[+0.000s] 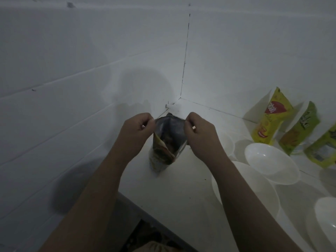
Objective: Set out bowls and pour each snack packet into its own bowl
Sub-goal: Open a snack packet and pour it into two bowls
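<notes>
Together, left hand [139,127] and right hand [199,130] pinch the snack packet's [167,140] top edges, arms extended.

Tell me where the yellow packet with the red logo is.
In the head view, the yellow packet with the red logo stands far right against the tiled wall, left of two green packets and behind the white bowls.
</notes>
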Demonstrator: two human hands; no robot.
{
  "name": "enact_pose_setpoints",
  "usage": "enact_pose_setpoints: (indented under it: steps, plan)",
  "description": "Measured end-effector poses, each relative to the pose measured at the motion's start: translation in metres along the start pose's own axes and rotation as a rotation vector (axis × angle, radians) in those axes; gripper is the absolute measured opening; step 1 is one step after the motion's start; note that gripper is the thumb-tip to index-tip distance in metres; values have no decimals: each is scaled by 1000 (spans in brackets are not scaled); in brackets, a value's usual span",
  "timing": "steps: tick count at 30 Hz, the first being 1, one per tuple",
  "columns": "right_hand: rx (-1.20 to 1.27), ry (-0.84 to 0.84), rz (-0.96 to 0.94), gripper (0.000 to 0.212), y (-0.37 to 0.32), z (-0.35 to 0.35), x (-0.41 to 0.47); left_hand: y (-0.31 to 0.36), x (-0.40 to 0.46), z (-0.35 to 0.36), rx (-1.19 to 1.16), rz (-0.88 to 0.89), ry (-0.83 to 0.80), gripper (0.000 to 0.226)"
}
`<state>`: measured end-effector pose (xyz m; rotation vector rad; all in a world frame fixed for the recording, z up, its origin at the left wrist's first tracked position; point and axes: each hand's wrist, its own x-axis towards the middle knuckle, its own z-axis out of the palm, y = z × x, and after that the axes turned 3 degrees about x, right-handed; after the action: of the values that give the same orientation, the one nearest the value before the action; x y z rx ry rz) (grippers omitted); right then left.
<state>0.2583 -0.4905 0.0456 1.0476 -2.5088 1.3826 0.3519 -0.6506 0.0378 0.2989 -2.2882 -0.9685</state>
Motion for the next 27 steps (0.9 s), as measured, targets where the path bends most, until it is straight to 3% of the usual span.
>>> enact_pose_setpoints:
  steps: [2,6,8,15,18,22,25,27]
  plan:
    - [24,-48,27,20,-7,-3,-2,2,-2,-2,42,34,5,28]
    - [-52,-343,171,36,-19,-16,-7,1,-4,-3,96,81,-1,28]
    - [-79,-382,172,37,-18,-22,-10,-4,-7,-5,119,97,1,26]
    - [16,-129,151,29,-17,-18,-23,-6,-11,-7,110,176,36,26]
    - [40,-65,45,33,-20,-18,-25,4,-10,-3,39,162,67,34]
    - [-3,-1,-87,35,-22,-28,-24,18,-15,10,-277,-14,52,30]
    - [-30,57,-143,34,-20,-40,-23,16,-13,29,-336,-122,79,29]
    - [-69,82,-194,33,-17,-48,-25,8,-6,44,-337,-294,57,23]
